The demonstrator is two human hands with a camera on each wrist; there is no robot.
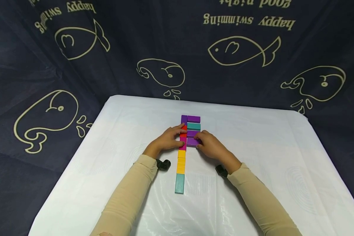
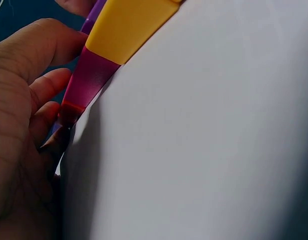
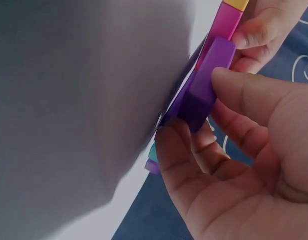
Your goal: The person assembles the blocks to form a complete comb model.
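Coloured blocks lie end to end in a column on the white table, with short rows jutting right at its far end. My left hand (image 1: 168,139) lies left of the column, its thumb touching the magenta block (image 2: 93,75) and its fingertips reaching the red block (image 1: 183,131). With thumb and fingers, my right hand (image 1: 210,144) pinches the nearest jutting purple block (image 3: 209,82) at its right end. That block lies against the magenta one. Just beyond it are another purple block (image 1: 191,133), a teal block (image 1: 193,126) and the farthest purple block (image 1: 193,119).
Toward me the column continues with two yellow blocks (image 1: 181,166) and a teal block (image 1: 179,183). A purple block (image 1: 184,119) heads its far end. The white-covered table (image 1: 106,183) meets a dark curtain (image 1: 121,78) with fish and whale drawings behind it.
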